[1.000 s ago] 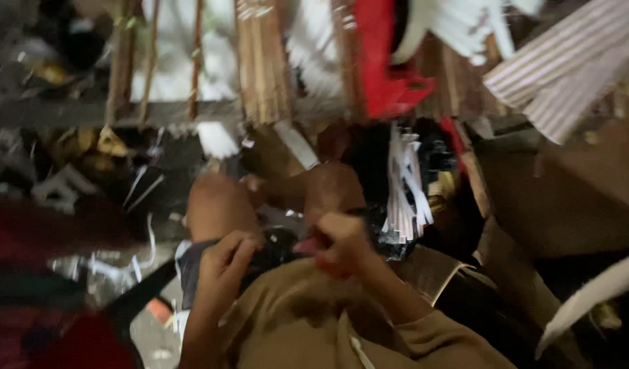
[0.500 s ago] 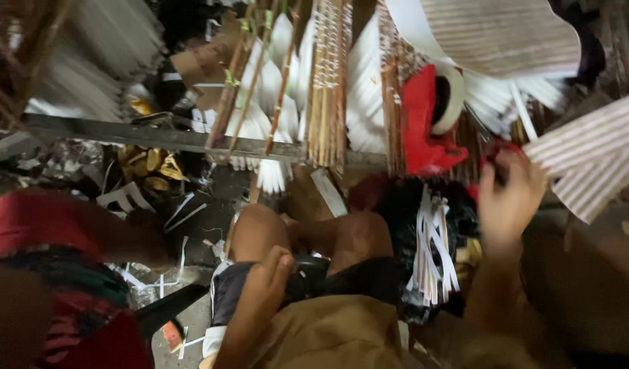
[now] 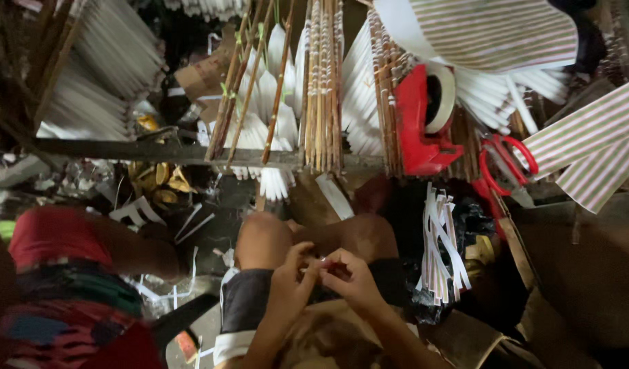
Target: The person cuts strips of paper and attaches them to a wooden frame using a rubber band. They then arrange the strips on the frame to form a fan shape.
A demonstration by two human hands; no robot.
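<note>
My left hand (image 3: 289, 285) and my right hand (image 3: 351, 276) meet above my lap, fingertips pinched together on a small thin piece (image 3: 323, 262) between them. What the piece is cannot be made out. My bare knees (image 3: 263, 236) lie just beyond the hands. A red tape dispenser (image 3: 424, 133) with a roll of pale tape stands on the ledge ahead to the right. Red-handled scissors (image 3: 509, 164) lie beside it.
Bundles of thin bamboo sticks (image 3: 321, 82) with white paper lean on a dark ledge (image 3: 137, 152). Striped paper sheets (image 3: 588, 143) hang at the right. A sheaf of white paper strips (image 3: 441, 246) lies by my right knee. Another person in red clothing (image 3: 55, 273) sits at the left.
My right hand has come back down from the scissors and tape dispenser to my lap and joined the left hand. The view has shifted slightly.
</note>
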